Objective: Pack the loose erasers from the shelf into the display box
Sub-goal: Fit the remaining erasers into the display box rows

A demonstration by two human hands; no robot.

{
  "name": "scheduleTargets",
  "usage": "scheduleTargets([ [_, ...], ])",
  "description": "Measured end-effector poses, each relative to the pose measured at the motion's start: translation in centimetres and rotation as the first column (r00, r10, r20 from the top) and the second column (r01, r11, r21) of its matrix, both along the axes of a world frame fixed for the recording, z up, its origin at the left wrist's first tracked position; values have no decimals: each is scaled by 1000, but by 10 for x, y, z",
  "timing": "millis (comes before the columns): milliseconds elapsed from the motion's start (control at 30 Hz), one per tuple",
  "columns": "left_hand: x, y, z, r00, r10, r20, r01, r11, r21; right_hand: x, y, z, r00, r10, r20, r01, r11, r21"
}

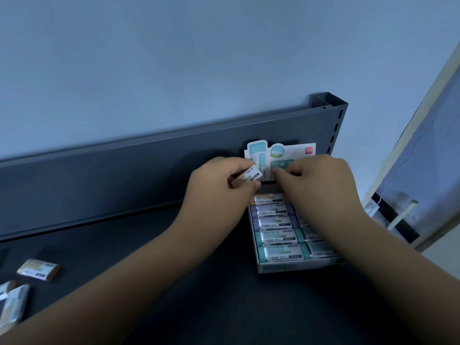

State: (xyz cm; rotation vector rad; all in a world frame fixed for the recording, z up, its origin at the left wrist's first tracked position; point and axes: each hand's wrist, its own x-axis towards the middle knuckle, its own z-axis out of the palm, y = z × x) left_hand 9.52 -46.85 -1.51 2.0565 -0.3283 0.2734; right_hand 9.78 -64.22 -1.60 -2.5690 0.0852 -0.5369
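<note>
The white display box (293, 267) stands on the dark shelf at the right, its printed header card (296, 151) upright against the back panel. Rows of wrapped erasers (278, 236) fill most of it. My left hand (214, 188) is shut on one tan-ended eraser (247, 176), held above the box's far left corner. My right hand (321, 185) reaches over the far end of the box, its fingers curled near the header card; what they touch is hidden. Loose erasers (38, 269) lie on the shelf at the far left.
The dark shelf board (174, 282) runs from left to right, with a raised back panel (124, 175) behind it. A slotted upright post (334, 125) stands at the right end. More loose erasers (12, 305) lie at the lower left edge.
</note>
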Motion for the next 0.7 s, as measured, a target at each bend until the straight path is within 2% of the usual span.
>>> scheduleTargets([
  [200, -1, -8, 1, 1000, -14, 8, 14, 1000, 26, -5, -3, -2, 1000, -16, -18, 17, 1000, 24],
  [400, 4, -13, 5, 990, -9, -141, -9, 992, -123, -12, -4, 3, 997, -7, -71, 6, 1000, -24],
  [533, 5, -14, 7, 972, -50, -230, -18, 958, -287, -14, -5, 7, 997, -17, -78, 11, 997, -71],
  [700, 5, -17, 9, 951, -94, -293, -36, 910, -412, -18, -7, 12, 997, -46, -56, 37, 988, -152],
])
